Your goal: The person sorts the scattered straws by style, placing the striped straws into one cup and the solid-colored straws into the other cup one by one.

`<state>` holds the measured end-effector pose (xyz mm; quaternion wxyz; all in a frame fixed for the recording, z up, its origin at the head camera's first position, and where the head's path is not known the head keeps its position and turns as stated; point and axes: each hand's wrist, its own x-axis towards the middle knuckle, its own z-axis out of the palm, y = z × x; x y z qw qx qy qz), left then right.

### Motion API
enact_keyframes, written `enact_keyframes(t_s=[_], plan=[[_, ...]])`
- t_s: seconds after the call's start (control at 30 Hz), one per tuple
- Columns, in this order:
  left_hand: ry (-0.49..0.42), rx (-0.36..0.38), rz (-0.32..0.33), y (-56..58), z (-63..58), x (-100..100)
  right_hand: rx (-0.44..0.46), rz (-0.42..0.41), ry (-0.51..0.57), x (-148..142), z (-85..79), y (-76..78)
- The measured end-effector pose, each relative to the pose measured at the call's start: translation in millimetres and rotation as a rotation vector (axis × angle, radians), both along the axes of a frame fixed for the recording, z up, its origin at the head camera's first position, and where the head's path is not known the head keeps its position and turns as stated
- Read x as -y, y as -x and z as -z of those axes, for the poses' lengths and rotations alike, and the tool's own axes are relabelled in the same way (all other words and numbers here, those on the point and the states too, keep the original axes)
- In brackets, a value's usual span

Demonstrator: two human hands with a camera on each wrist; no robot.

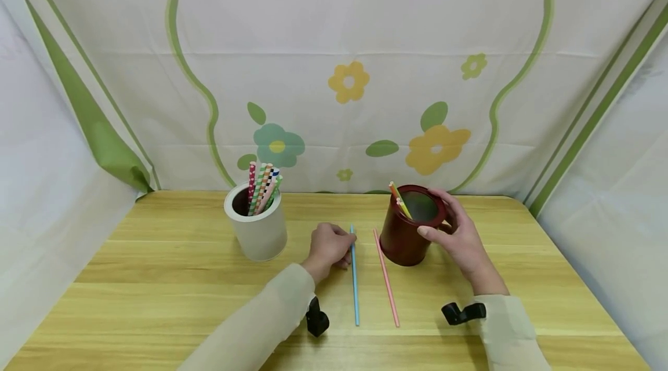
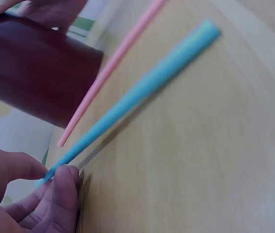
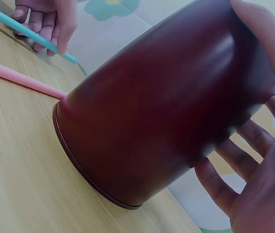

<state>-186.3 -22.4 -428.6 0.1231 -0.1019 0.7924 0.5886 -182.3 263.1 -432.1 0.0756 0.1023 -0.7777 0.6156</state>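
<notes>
My left hand (image 1: pixel 329 246) pinches a blue straw (image 1: pixel 355 290) near its far end, between thumb and fingertips. In the left wrist view the straw (image 2: pixel 142 90) runs from that pinch, close above the table. A pink straw (image 1: pixel 387 281) lies on the table between the blue one and a dark red cup (image 1: pixel 404 243). My right hand (image 1: pixel 461 237) holds the cup from its right side, with the thumb near the rim and the fingers round the back. The cup (image 3: pixel 152 107) stands upright, and a few orange, yellow and green straws (image 1: pixel 399 200) lean inside it.
On the left stands a white cup (image 1: pixel 259 237) with several patterned paper straws (image 1: pixel 263 191) in it. Behind the wooden table (image 1: pixel 156 278) hangs a flower-printed cloth (image 1: pixel 292 87), with more pale cloth along both sides.
</notes>
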Motion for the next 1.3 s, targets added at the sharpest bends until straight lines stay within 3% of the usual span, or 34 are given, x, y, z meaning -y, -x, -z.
enact_keyframes(t_s=[0.43,0.6,0.8,1.1,1.3], plan=[[-0.241,0.083,-0.103,5.6,-3.1,23,0.006,0.001,0.008,2,2.3,-1.4],[-0.315,0.089,-0.161,5.6,-13.6,30,0.015,-0.017,-0.009,6,2.3,1.3],[-0.393,0.039,-0.148,7.9,-40.8,25,0.013,-0.007,-0.014,5,2.9,1.4],[-0.600,-0.151,-0.144,7.6,-105.3,21,0.009,0.001,-0.004,1,2.8,1.2],[-0.658,-0.276,-0.151,4.8,-128.4,22,0.012,0.012,-0.006,-1,1.1,-0.2]])
